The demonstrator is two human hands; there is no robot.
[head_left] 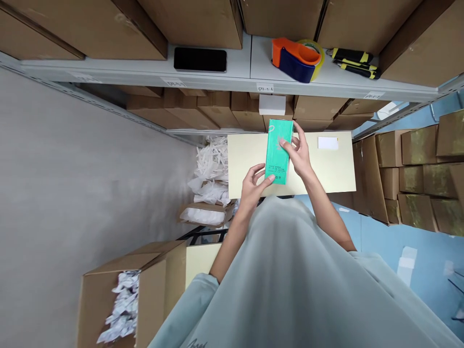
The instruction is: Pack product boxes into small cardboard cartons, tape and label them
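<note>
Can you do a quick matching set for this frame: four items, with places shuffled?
Items:
1. green box
2. black phone
3. tape dispenser
4. open carton of white packing

Places:
A. shelf, right part
B. floor, lower left
C. held between left hand and right hand
D. shelf, left of the tape

Pairs: 1-C, 2-D, 3-A, 4-B

A grey shelf (239,67) runs across the top, at twelve o'clock. On it lie a black phone (200,59), an orange and blue tape dispenser (297,59) at one o'clock, and yellow-and-black cutters (355,63) just beside it, among cardboard boxes (188,21).
</note>
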